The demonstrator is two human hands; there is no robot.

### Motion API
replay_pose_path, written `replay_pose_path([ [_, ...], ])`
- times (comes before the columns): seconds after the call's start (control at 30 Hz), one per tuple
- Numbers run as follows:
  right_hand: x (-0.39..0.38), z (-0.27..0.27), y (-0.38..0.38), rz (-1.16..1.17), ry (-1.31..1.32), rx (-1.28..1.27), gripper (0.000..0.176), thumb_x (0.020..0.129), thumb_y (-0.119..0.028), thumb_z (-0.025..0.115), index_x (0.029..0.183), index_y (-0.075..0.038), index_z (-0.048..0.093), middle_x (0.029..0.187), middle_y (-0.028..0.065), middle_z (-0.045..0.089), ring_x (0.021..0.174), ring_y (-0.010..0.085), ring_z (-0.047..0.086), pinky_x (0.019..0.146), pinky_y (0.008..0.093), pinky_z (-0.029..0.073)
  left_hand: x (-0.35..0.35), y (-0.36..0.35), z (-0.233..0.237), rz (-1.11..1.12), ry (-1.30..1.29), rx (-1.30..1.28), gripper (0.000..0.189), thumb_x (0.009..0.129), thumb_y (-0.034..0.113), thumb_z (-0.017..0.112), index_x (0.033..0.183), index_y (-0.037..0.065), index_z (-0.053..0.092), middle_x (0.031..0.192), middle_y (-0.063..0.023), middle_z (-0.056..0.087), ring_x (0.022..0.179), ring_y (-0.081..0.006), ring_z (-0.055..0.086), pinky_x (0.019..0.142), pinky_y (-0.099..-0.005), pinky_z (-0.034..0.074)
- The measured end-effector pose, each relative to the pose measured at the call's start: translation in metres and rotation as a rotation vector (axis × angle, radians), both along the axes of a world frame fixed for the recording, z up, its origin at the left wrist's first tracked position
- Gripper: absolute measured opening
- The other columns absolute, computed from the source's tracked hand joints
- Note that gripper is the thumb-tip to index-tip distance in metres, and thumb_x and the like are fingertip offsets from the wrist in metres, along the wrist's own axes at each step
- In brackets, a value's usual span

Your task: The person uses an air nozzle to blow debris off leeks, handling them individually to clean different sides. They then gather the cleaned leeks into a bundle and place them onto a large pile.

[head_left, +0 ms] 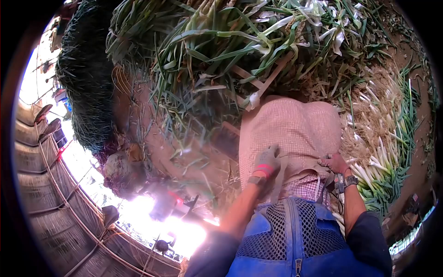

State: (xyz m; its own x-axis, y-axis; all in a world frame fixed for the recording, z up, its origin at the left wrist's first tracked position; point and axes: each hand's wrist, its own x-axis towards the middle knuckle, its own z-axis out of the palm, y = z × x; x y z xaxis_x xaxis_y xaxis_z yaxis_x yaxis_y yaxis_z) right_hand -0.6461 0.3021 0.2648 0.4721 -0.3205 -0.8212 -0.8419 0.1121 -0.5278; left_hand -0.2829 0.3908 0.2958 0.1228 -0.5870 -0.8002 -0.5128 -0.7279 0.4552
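Checked woven cloth [290, 134] lay draped at centre frame. Left hand [265, 164], in a grey knit glove, rested on its lower part. Bare right hand [334, 162] curled at its right edge. Neither grip could be determined. Long white-stemmed onions [387, 157] lay heaped at right.

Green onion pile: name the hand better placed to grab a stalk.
Right, probably. The right hand lies on the apron, beside the green onion pile; the gloved left hand sits farther across the apron.

Lying heaped ahead: long green onions [221, 41]. Lying in rows on the dirt floor [398, 53], right: trimmed white stalks [380, 161]. Standing left: dark green bundle [87, 78].
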Motion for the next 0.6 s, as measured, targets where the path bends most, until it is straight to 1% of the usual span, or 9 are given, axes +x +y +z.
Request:
replay_pose_path([
  [0.07, 0.019, 0.023, -0.011, -0.019, 0.062, 0.033, 0.041, 0.098, -0.044, 0.069, 0.111, -0.006, 0.077, 0.104, 0.0196, 0.076, 0.093, 0.0365, 0.073, 0.083, 0.0422, 0.056, 0.005, -0.017, 0.022, -0.092, 0.012, 0.042, 0.045, 0.095, 0.031, 0.064, 0.132, 0.005, 0.065, 0.126, -0.0210, 0.071, 0.120, -0.0410, 0.064, 0.104, -0.0485, 0.049],
  [0.13, 0.028, 0.031, -0.013, -0.046, 0.123, 0.063, 0.040, 0.097, -0.043, 0.069, 0.109, -0.006, 0.077, 0.101, 0.0190, 0.077, 0.091, 0.0359, 0.073, 0.081, 0.0417, 0.056, 0.011, 0.003, -0.005, -0.079, 0.021, 0.056, 0.050, 0.096, 0.034, 0.066, 0.136, 0.005, 0.064, 0.129, -0.0208, 0.070, 0.121, -0.0397, 0.066, 0.103, -0.0459, 0.051],
  [0.23, 0.020, 0.021, 0.017, -0.200, -0.064, -0.038, 0.034, 0.097, -0.040, 0.070, 0.103, -0.007, 0.077, 0.094, 0.0155, 0.077, 0.085, 0.0309, 0.074, 0.077, 0.0395, 0.056, 0.022, -0.017, -0.002, -0.067, 0.076, 0.118, 0.054, 0.097, 0.038, 0.069, 0.140, 0.006, 0.063, 0.133, -0.0199, 0.070, 0.124, -0.0376, 0.066, 0.104, -0.0431, 0.053],
  [0.3, 0.011, -0.001, 0.045, -0.250, -0.054, 0.007, 0.029, 0.098, -0.035, 0.070, 0.098, -0.007, 0.077, 0.088, 0.0100, 0.077, 0.081, 0.0222, 0.073, 0.076, 0.0355, 0.056, 0.031, -0.034, 0.010, -0.078, 0.125, 0.163, 0.053, 0.097, 0.038, 0.069, 0.138, 0.006, 0.064, 0.133, -0.0192, 0.070, 0.125, -0.0367, 0.066, 0.104, -0.0429, 0.052],
  [0.33, 0.012, -0.004, 0.054, -0.212, -0.061, -0.085, 0.026, 0.098, -0.031, 0.070, 0.100, -0.006, 0.078, 0.086, 0.0058, 0.077, 0.079, 0.0157, 0.071, 0.075, 0.0328, 0.056, 0.035, -0.041, 0.012, -0.118, 0.092, 0.159, 0.052, 0.097, 0.038, 0.070, 0.138, 0.006, 0.064, 0.132, -0.0186, 0.071, 0.124, -0.0363, 0.067, 0.105, -0.0426, 0.053],
  [0.43, 0.021, -0.011, 0.065, -0.273, -0.109, -0.040, 0.028, 0.099, -0.031, 0.070, 0.105, -0.006, 0.079, 0.087, 0.0056, 0.077, 0.079, 0.0156, 0.071, 0.075, 0.0325, 0.056, 0.053, -0.047, 0.004, -0.126, 0.074, 0.120, 0.052, 0.098, 0.037, 0.071, 0.139, 0.006, 0.064, 0.130, -0.0176, 0.073, 0.122, -0.0349, 0.069, 0.104, -0.0415, 0.053],
  [0.47, 0.023, -0.007, 0.062, -0.235, -0.166, -0.050, 0.033, 0.099, -0.036, 0.069, 0.111, -0.007, 0.078, 0.092, 0.0098, 0.078, 0.084, 0.0220, 0.073, 0.078, 0.0355, 0.056, 0.060, -0.044, -0.004, -0.084, 0.084, 0.091, 0.054, 0.098, 0.037, 0.071, 0.140, 0.005, 0.063, 0.129, -0.0172, 0.073, 0.120, -0.0339, 0.070, 0.104, -0.0406, 0.054],
  [0.53, 0.035, 0.004, 0.053, -0.313, -0.113, -0.031, 0.036, 0.099, -0.039, 0.069, 0.112, -0.007, 0.078, 0.095, 0.0122, 0.077, 0.088, 0.0261, 0.073, 0.081, 0.0371, 0.056, 0.073, -0.036, -0.025, 0.055, 0.118, 0.035, 0.058, 0.098, 0.037, 0.071, 0.144, 0.003, 0.061, 0.131, -0.0174, 0.073, 0.121, -0.0296, 0.071, 0.104, -0.0382, 0.054],
  [0.6, 0.048, 0.016, 0.048, -0.395, -0.053, 0.001, 0.039, 0.099, -0.042, 0.069, 0.113, -0.007, 0.077, 0.099, 0.0146, 0.077, 0.091, 0.0301, 0.074, 0.084, 0.0386, 0.056, 0.090, -0.043, -0.025, 0.072, 0.105, -0.014, 0.059, 0.097, 0.033, 0.073, 0.144, 0.001, 0.060, 0.129, -0.0201, 0.073, 0.119, -0.0316, 0.071, 0.102, -0.0387, 0.055],
])
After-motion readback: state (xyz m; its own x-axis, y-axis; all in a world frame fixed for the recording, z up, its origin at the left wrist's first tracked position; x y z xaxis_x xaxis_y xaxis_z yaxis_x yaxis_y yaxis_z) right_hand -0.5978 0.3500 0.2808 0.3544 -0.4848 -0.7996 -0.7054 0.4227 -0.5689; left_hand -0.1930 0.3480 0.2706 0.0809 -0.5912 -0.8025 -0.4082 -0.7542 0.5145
